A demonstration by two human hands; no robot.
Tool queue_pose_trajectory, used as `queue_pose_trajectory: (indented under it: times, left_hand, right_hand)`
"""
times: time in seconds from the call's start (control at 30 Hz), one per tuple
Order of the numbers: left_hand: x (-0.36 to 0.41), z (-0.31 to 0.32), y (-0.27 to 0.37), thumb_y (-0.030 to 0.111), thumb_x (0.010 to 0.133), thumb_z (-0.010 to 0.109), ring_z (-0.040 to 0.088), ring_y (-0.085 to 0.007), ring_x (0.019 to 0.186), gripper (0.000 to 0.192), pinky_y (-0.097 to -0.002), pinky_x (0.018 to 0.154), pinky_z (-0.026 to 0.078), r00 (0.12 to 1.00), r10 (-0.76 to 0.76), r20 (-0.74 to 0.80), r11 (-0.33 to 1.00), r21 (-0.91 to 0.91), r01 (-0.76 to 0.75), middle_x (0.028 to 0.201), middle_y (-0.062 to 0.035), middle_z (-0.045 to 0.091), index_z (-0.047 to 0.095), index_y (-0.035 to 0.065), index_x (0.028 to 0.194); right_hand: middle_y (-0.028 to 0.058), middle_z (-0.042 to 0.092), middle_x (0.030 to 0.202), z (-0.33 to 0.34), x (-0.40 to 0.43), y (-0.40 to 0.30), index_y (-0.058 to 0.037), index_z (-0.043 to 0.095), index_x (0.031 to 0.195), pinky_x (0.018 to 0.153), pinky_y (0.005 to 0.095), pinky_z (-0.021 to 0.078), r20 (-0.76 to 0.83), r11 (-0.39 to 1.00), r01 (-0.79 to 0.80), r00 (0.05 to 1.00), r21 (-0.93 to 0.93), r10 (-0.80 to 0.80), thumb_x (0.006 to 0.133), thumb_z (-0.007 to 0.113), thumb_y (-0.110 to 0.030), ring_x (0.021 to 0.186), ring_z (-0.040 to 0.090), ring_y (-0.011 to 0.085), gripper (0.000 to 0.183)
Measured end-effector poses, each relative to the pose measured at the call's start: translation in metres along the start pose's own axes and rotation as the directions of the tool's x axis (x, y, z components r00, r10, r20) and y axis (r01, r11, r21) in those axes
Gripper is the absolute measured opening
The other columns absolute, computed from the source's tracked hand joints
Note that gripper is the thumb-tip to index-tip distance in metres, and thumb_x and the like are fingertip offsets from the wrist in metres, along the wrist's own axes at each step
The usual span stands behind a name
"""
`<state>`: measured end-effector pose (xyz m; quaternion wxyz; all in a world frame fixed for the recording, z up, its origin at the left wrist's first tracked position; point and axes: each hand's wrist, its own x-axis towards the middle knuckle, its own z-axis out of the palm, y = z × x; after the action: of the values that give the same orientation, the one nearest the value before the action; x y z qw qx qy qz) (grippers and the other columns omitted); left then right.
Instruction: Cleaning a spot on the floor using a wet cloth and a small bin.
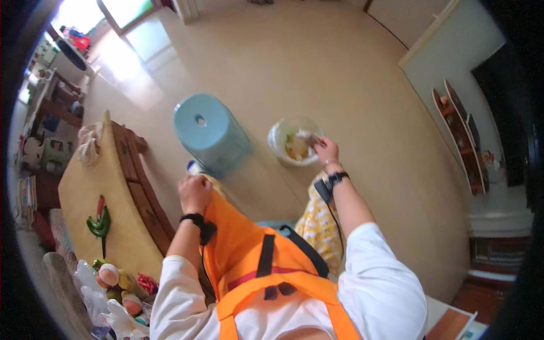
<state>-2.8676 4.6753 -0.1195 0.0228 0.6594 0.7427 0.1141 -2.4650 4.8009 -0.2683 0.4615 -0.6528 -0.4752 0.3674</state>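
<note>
My right hand is over the rim of a round waste bin lined with a pale plastic bag. Its fingers pinch a small whitish-grey scrap, blurred, above the bin's mouth. Yellowish and pale scraps lie inside the bin. Curled into a fist, my left hand rests at my left knee, on the orange apron; nothing shows in it. A light blue plastic stool with a hole in its top stands just beyond that hand.
On my left, a wooden table with a yellow cover holds green peppers, a red-handled knife, a crumpled cloth or bag, and fruit with plastic bags. A wall shelf and a dark television are at right.
</note>
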Motion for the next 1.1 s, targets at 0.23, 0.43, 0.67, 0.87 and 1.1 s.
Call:
queue_pose_trajectory:
  times: [0.23, 0.43, 0.67, 0.87, 1.1]
  left_hand:
    - [-0.004, -0.002, 0.003, 0.02, 0.074, 0.052, 0.056, -0.0262, 0.085, 0.019, -0.0372, 0.084, 0.04, 0.998, -0.03, 0.046, 0.999, 0.018, 0.029, 0.08, -0.0099, 0.063, 0.065, 0.006, 0.074]
    - [-0.003, -0.003, 0.003, 0.02, 0.075, 0.051, 0.055, -0.0241, 0.089, 0.02, -0.0361, 0.087, 0.038, 1.0, -0.01, -0.001, 1.0, -0.004, 0.01, 0.083, -0.0077, 0.064, 0.063, 0.005, 0.07]
    - [-0.002, 0.0, 0.007, 0.02, 0.075, 0.052, 0.055, -0.0243, 0.087, 0.019, -0.036, 0.085, 0.039, 1.0, -0.002, 0.004, 1.0, -0.029, 0.002, 0.081, -0.0071, 0.064, 0.063, 0.0053, 0.071]
    - [0.0, 0.003, 0.003, 0.018, 0.075, 0.051, 0.056, -0.0245, 0.086, 0.018, -0.0359, 0.084, 0.039, 1.0, 0.026, -0.014, 1.0, 0.009, -0.026, 0.081, -0.0076, 0.064, 0.064, 0.0055, 0.071]
    - [0.008, 0.004, 0.004, 0.017, 0.074, 0.052, 0.056, -0.0245, 0.085, 0.016, -0.0358, 0.083, 0.04, 1.0, 0.013, 0.012, 1.0, 0.015, -0.013, 0.079, -0.0083, 0.063, 0.063, 0.0061, 0.07]
  right_hand:
    - [0.0083, 0.067, 0.081, 0.006, -0.007, -0.02, -0.0049, 0.065, 0.098, 0.066, 0.0275, 0.0477, -0.003, 0.995, -0.025, 1.0, -0.099, 0.025, 0.072, 0.062, -0.013, 0.07, 0.062, 0.0152, 0.027]
    - [0.0041, 0.062, 0.076, 0.007, -0.002, -0.015, 0.0013, 0.062, 0.097, 0.052, 0.0249, 0.0499, 0.029, 0.998, -0.06, 0.998, 0.023, 0.059, 0.086, 0.055, -0.013, 0.06, 0.057, 0.0096, 0.02]
    - [0.0156, 0.065, 0.079, 0.008, 0.017, 0.004, -0.0007, 0.063, 0.088, 0.066, 0.0375, 0.0466, -0.123, 0.99, -0.098, 0.989, -0.1, 0.085, 0.08, 0.057, -0.019, 0.073, 0.061, 0.0315, 0.021]
    - [0.0162, 0.062, 0.086, 0.013, 0.032, -0.085, -0.0042, 0.064, 0.084, 0.071, 0.0389, 0.0454, -0.311, 0.943, 0.232, 0.902, -0.237, -0.3, 0.077, 0.059, -0.02, 0.084, 0.058, 0.0311, 0.018]
    - [0.0147, 0.058, 0.092, 0.028, 0.047, -0.036, -0.0066, 0.06, 0.09, 0.075, 0.0395, 0.0447, -0.125, 0.856, -0.213, 0.977, -0.471, 0.174, 0.08, 0.055, -0.015, 0.089, 0.055, 0.0327, 0.014]
